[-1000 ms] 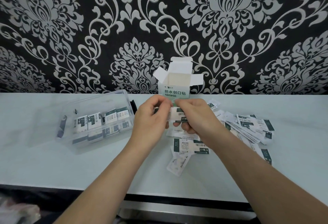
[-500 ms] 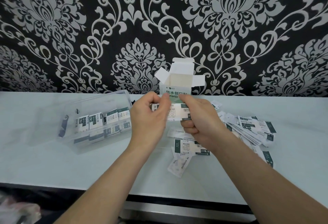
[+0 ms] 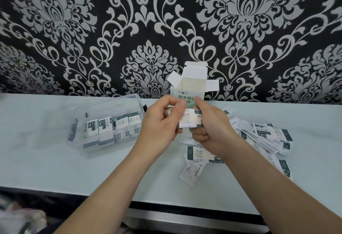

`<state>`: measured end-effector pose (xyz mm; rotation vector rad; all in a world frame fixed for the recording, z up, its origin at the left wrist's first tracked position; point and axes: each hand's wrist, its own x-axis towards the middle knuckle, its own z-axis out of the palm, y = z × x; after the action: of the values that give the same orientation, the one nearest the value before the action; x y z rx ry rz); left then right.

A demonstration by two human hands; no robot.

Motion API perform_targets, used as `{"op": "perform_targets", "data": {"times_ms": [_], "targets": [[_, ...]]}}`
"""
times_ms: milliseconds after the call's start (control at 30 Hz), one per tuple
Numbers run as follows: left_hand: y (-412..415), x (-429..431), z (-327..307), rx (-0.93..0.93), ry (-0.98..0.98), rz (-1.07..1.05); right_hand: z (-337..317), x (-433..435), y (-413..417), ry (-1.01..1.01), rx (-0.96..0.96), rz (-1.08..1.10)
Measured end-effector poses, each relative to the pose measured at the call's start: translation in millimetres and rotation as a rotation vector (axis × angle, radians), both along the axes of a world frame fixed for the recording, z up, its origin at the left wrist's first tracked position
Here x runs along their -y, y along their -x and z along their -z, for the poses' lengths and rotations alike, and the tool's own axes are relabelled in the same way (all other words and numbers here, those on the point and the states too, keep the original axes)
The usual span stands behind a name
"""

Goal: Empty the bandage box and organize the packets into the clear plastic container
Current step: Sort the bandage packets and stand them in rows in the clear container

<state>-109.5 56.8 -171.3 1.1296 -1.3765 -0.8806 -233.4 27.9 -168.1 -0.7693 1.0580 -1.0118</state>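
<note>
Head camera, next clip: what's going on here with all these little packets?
A person is sorting bandage packets. Both the left hand and right hand pinch a small stack of packets above the table, in front of the opened bandage box. The clear plastic container on the left already holds rows of packets; a loose pile lies on the right.

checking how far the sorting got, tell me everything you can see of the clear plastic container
The clear plastic container is a see-through rectangular tub with rounded corners, no lid seen on it, resting on the pale table, toward its left. A dark latch shows at its left end. Inside, white-and-green packets stand on edge in a row, more showing lower through the front wall. The left hand, pinching a packet, overlaps its right end in view; contact cannot be told.
</note>
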Motion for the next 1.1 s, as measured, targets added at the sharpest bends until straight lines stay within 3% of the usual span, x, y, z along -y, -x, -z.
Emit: {"op": "perform_targets", "data": {"times_ms": [167, 233, 333, 467, 533, 633, 700, 867, 967, 1100], "targets": [[-18, 4, 10, 0.262, 0.132, -0.174, 2, -1, -11, -0.140, 0.201, 0.014], [-17, 1, 6, 0.178, 0.067, -0.149, 1, -3, -14, -0.149, 0.229, 0.024], [-24, -4, -7, 0.014, -0.074, 0.030, 0, -6, -17, -0.069, 0.123, 0.051], [-34, -12, -16, 0.113, -0.099, 0.131, -1, -9, -21, 0.013, 0.027, 0.033], [-38, -12, -17, 0.065, -0.122, 0.106, -3, -10, -20, 0.133, -0.158, -0.022], [-48, -13, -21, -0.011, -0.167, 0.083, -8, -11, -8, 0.535, -0.632, -0.107], [-56, -13, -22, -0.068, -0.181, 0.086, -15, -14, -1, 0.761, -0.743, -0.212], [-55, -14, -21, -0.141, -0.236, 0.145, -21, -25, -9, 0.999, -1.034, -0.424], [-51, -13, -20, -0.238, -0.281, 0.175, -18, -26, -12, 0.978, -0.961, -0.453], [-43, -13, -23, -0.357, -0.255, 0.149, -14, -22, -10, 0.698, -0.525, -0.391]]}}
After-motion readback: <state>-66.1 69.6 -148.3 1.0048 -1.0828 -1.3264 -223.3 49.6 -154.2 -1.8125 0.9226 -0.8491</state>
